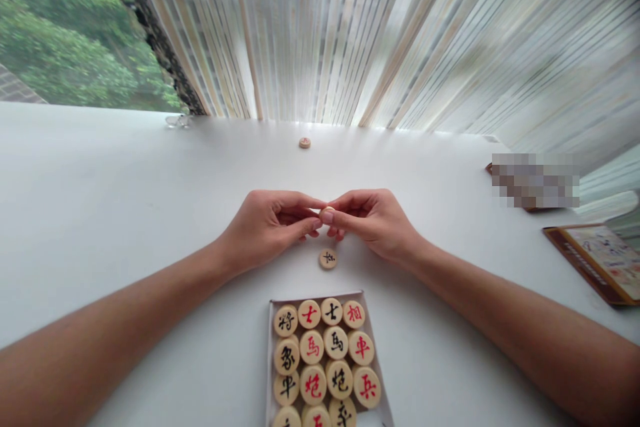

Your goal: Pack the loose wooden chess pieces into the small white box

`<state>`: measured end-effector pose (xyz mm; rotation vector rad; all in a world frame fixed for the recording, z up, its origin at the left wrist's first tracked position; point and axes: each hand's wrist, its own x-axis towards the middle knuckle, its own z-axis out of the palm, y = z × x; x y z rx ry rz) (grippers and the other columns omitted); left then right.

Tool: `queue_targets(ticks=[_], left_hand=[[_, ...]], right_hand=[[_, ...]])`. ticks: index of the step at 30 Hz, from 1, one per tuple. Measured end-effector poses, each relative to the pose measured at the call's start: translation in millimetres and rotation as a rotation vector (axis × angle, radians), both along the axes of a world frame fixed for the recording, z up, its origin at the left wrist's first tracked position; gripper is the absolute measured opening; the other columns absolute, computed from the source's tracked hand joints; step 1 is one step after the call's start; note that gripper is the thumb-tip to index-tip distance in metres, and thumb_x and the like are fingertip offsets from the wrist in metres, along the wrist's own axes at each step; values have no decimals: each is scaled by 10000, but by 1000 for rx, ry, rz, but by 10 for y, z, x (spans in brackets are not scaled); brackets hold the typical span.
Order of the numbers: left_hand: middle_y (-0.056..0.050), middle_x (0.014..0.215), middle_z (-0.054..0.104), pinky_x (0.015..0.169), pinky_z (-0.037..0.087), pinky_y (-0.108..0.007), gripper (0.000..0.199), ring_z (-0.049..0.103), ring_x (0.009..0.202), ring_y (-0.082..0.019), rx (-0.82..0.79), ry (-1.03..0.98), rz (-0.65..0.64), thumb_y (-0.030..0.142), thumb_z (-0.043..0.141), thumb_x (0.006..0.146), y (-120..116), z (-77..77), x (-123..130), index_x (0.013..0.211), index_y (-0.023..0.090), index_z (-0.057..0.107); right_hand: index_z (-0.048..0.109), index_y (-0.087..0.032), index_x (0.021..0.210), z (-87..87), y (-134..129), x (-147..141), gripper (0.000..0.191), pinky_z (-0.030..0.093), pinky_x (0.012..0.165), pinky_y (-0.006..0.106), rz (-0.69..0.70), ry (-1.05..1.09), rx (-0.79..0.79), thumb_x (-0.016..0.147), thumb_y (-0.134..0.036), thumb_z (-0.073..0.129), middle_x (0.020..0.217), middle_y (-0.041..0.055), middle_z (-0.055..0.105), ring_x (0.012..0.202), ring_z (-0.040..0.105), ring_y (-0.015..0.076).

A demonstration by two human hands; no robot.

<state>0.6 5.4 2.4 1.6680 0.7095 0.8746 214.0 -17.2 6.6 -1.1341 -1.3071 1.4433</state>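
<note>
Above the white table, my left hand (267, 223) and my right hand (375, 219) meet fingertip to fingertip. Both are closed in a pinch round a small wooden xiangqi piece (329, 209), mostly hidden by the fingers; its marking does not show. Just below them, a xiangqi piece with a black character (328, 259) lies face up on the table. Nearer to me stands an open box (271, 347) holding rows of round wooden pieces with red and black characters. Its near end is cut off by the frame.
Far back, a single piece with a red character (305, 143) lies before the string curtain (310, 33). On the right are a brown-edged picture card (595, 263) and a blurred-out item (535, 180). A clear glass object (179, 121) sits at the back left by the window.
</note>
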Motion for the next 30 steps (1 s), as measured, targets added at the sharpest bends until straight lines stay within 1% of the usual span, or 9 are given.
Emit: queue_targets(ticks=[5,9,12,16,19,22,26,28,30], left_hand=[[-91,959,829,805,678,-257,242,816,870,-208,-21,-28,-25,226,848,868,7,-4,-5,1088,134,808],[-74,956,829,818,669,-227,187,816,881,-190,-35,-68,2,201,855,860,15,-10,-12,1025,133,799],[-74,973,830,824,667,-220,223,815,886,-184,-55,-80,42,186,874,834,28,-19,-14,1030,126,786],[-92,983,829,781,674,-236,276,814,857,-193,-90,-86,81,203,895,810,42,-32,-11,1041,123,768],[-102,980,828,767,674,-250,297,813,843,-201,-93,-86,96,218,898,809,45,-39,-9,1056,122,764],[-97,932,827,736,665,-241,302,809,807,-195,-88,-82,98,221,892,818,51,-42,-14,1071,118,762],[-93,905,826,705,650,-215,296,806,791,-181,-123,-87,72,214,876,836,61,-32,-23,1085,112,753],[-92,901,826,701,648,-210,295,809,803,-183,-140,-88,63,204,875,835,61,-24,-22,1085,109,749],[-88,891,825,700,648,-209,294,809,801,-184,-142,-89,57,196,880,828,59,-17,-19,1077,107,750]], right_hand=[[836,-126,876,4,-18,1,421,585,599,257,22,-23,61,657,-459,973,710,70,761,619,693,148],[853,-144,960,-33,-32,0,370,613,661,269,37,-30,140,748,-439,924,824,86,796,690,719,152],[849,-160,1021,-80,-31,-2,345,639,764,283,37,6,190,767,-383,917,956,94,812,795,748,158],[815,-162,1095,-136,-35,-2,415,651,901,344,24,39,190,732,-317,944,1036,95,809,921,769,190],[768,-154,1158,-158,-46,3,453,656,895,338,4,15,241,754,-278,931,1026,90,801,902,769,180],[741,-163,1202,-170,-58,12,418,660,888,322,-5,-58,384,815,-233,883,1058,84,780,913,768,169],[761,-167,1157,-187,-63,25,278,670,831,307,-13,-181,594,885,-197,809,1061,83,745,904,757,157],[767,-155,1129,-191,-62,29,242,671,793,298,-28,-211,645,892,-191,802,1033,82,745,888,755,155],[770,-144,1113,-188,-61,32,234,672,781,301,-32,-230,647,889,-197,812,1020,85,753,889,758,161]])
